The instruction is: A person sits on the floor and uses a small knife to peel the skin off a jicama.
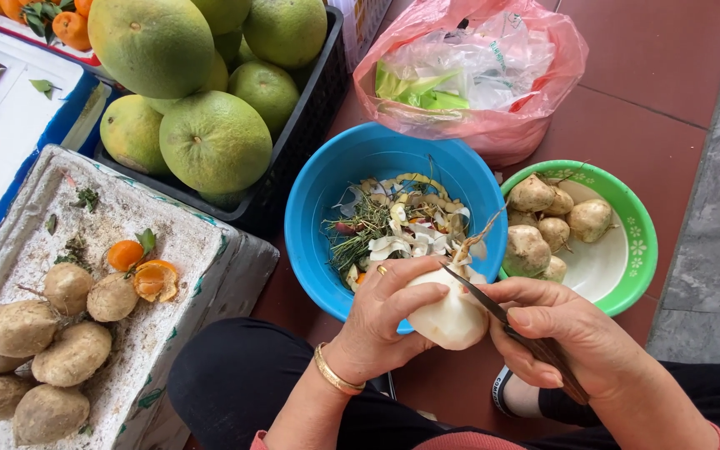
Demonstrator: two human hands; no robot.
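My left hand (385,321) grips a round, mostly peeled white root (453,317) over the near rim of a blue bowl (314,196). My right hand (564,333) holds a knife (493,304) by its dark handle, with the blade laid against the root's top and my thumb pressed beside it. The blue bowl holds peelings and green stalks. To its right stands a green bowl (639,250) with several brown unpeeled roots (531,193) in it.
A white foam box lid (177,242) at left carries several brown roots (72,354) and small orange fruits (125,255). A black crate (306,125) of large green pomelos sits behind it. A pink plastic bag (493,125) lies behind the bowls on the red tiled floor.
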